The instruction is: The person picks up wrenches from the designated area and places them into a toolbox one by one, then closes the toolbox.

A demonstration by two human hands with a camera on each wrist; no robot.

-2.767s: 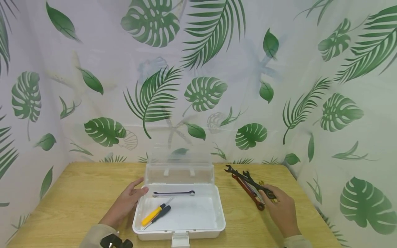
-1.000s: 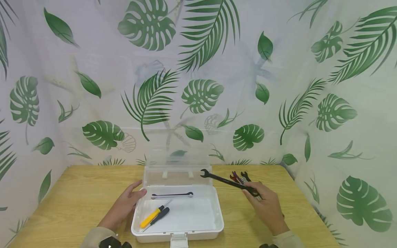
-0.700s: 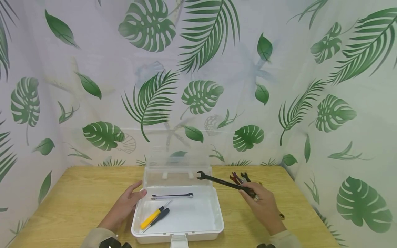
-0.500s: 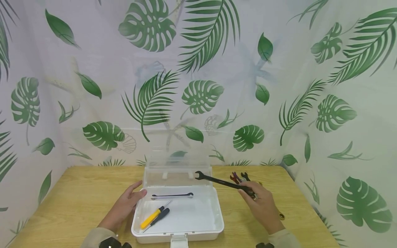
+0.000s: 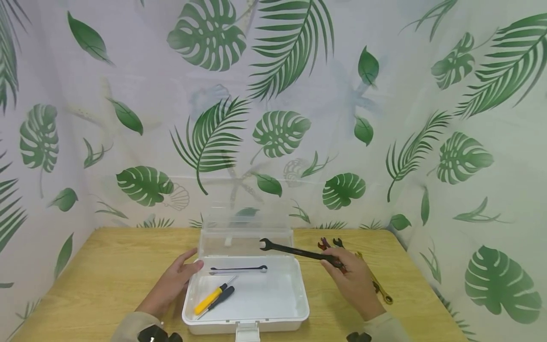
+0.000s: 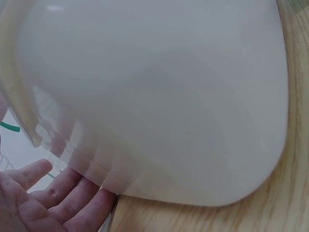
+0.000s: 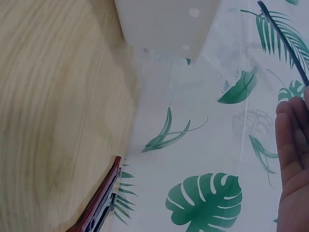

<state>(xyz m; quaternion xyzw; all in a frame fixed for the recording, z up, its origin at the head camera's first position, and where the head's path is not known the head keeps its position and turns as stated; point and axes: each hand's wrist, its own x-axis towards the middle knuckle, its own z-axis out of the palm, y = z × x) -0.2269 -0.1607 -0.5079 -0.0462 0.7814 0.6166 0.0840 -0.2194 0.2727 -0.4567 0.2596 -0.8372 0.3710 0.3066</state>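
A black combination wrench (image 5: 295, 250) is held by its ring end in my right hand (image 5: 352, 282), the open end pointing left over the back right of a white toolbox (image 5: 209, 326). In the right wrist view the wrench (image 7: 285, 41) is partly out of frame. My left hand (image 5: 171, 286) touches the box's back left corner, thumb at the rim; the left wrist view shows its fingers (image 6: 60, 186) along the outer wall. Inside the box lie a dark wrench (image 5: 239, 269), a yellow-handled screwdriver (image 5: 208, 301) and a black-handled screwdriver (image 5: 222, 296).
Behind the box stands its raised clear lid (image 5: 245, 237); a latch (image 5: 248, 329) hangs at the front. More wrenches lie on the wooden table (image 5: 128, 266) around the right hand, including a gold wrench (image 5: 383, 290) and a red one (image 7: 99, 200). Leaf-patterned sheeting (image 5: 273, 85) surrounds the table.
My right hand has lifted the black wrench off the pile and carried it left over the box. More of the gold wrench now shows. The left hand stays at the box corner.
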